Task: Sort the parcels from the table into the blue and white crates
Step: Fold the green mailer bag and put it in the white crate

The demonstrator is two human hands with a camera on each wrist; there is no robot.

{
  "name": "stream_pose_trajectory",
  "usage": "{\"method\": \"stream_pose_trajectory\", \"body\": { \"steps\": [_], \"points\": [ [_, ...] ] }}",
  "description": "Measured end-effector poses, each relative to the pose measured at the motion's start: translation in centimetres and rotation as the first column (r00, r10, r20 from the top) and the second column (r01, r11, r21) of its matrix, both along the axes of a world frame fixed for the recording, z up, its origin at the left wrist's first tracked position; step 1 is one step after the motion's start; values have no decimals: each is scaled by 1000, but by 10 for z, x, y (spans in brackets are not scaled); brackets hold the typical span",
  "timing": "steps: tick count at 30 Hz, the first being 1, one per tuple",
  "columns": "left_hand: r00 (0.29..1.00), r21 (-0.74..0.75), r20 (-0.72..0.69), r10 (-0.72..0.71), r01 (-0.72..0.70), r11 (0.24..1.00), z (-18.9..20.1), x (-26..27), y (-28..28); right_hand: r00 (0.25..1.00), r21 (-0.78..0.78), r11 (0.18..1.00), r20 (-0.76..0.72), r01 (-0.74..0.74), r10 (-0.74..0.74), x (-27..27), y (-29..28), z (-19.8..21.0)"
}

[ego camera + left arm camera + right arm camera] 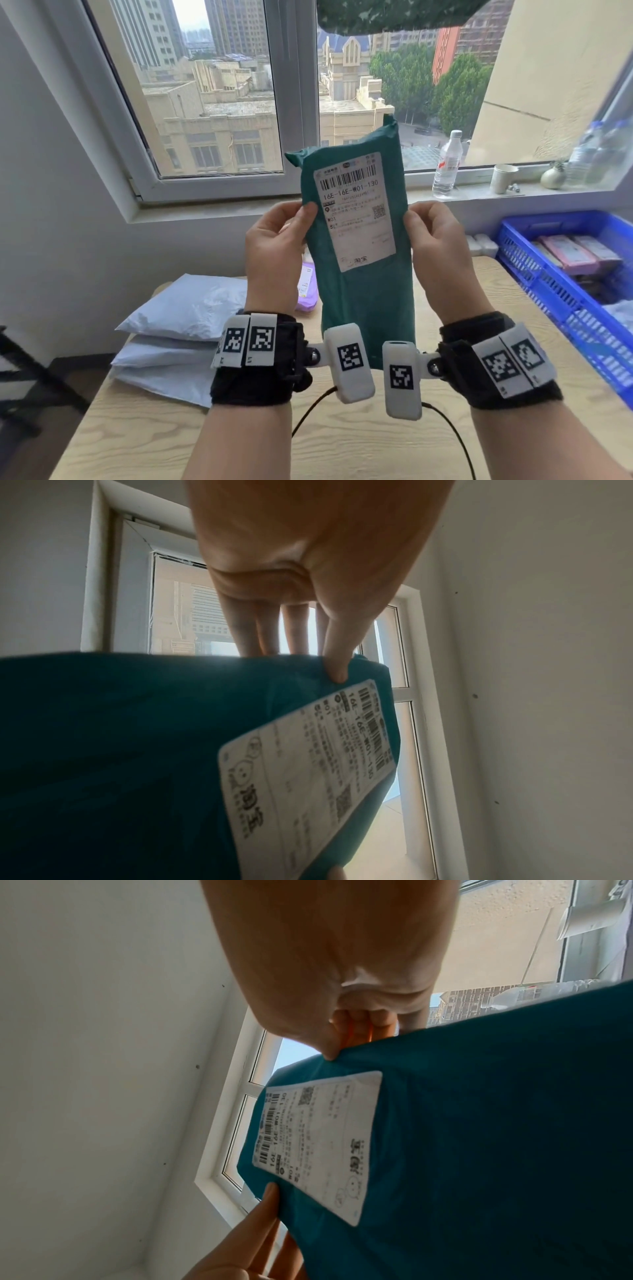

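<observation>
Nearest in the head view, both wrists wear black bands with white marker tags. Just past them the left hand [274,246] and the right hand [436,250] hold a dark green mailer parcel [366,298] upright in the air above the wooden table [342,442], one hand on each long edge, thumbs on the front face. A white shipping label [354,212] with a barcode and the code 16E-16E-W01-130 faces the camera.

The left wrist view shows what the head view hides: the left thumb [337,666] presses the parcel's front beside the label [308,772] while the other fingers [246,631] pass behind its edge, so the hand pinches the parcel [120,750]. The right wrist view shows the same on the other side: the right thumb [327,1049] on the front, the fingers [356,1027] curled behind the parcel [496,1137]. It also catches the fingertips of the left hand [246,1240] on the opposite edge.

Only the head view shows the table. On its left side lies a stack of pale grey-white poly mailers [181,329]. A purple parcel [306,284] lies just behind the left wrist, partly hidden by the green one. On the right stands the blue crate [548,291], holding pink boxes [575,253].

Farther off, on the window sill [239,209], stand a clear water bottle [447,166], a white paper cup [501,178] and a small round vase [553,176]. Buildings and trees show through the window [219,102].
</observation>
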State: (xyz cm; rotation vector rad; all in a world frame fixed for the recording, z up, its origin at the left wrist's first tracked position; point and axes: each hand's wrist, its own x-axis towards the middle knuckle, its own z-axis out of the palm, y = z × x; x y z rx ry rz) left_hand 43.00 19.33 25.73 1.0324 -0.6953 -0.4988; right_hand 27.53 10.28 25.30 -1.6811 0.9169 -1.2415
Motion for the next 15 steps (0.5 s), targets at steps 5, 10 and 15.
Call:
{"method": "stream_pose_trajectory", "body": {
  "steps": [5,10,15],
  "points": [
    [999,-20,47,-18,19,1000,4,-2,3,1000,-27,999,10,29,-29,0,1,0],
    [987,55,162,9,-18,998,0,-4,0,999,-4,999,13,34,-33,-1,0,-3],
    [983,260,160,-88,44,965,-20,-2,-2,992,54,994,76,99,-103,-2,-2,-7]
  ]
}}
